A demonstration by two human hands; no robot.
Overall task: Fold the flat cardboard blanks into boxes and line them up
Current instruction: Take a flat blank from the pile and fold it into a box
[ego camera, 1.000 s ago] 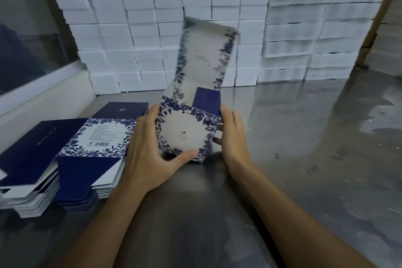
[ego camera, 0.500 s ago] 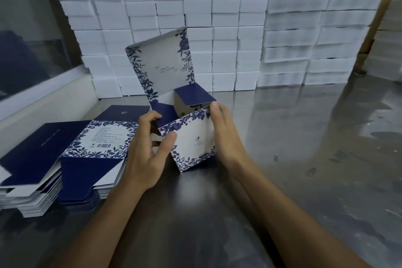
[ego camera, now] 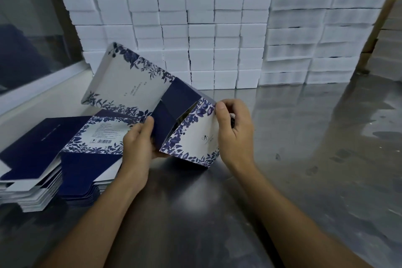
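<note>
A half-formed white box with blue floral print [ego camera: 195, 137] is held just above the steel table [ego camera: 304, 159]. Its long lid panel [ego camera: 128, 82] leans back to the upper left, and a navy flap [ego camera: 174, 102] folds across the opening. My left hand [ego camera: 139, 143] grips the box's left navy side, thumb on top. My right hand [ego camera: 236, 130] pinches the box's upper right corner with curled fingers. A stack of flat navy and floral blanks [ego camera: 54, 154] lies to the left of the box.
A wall of stacked white boxes [ego camera: 195, 28] fills the back of the table. A glass pane with a pale ledge [ego camera: 32, 85] runs along the left. Bare steel surface extends to the right and front.
The box has turned and tilted, so its lid panel now leans further left. My left hand moved onto the navy side and my right hand shifted up to the top right corner.
</note>
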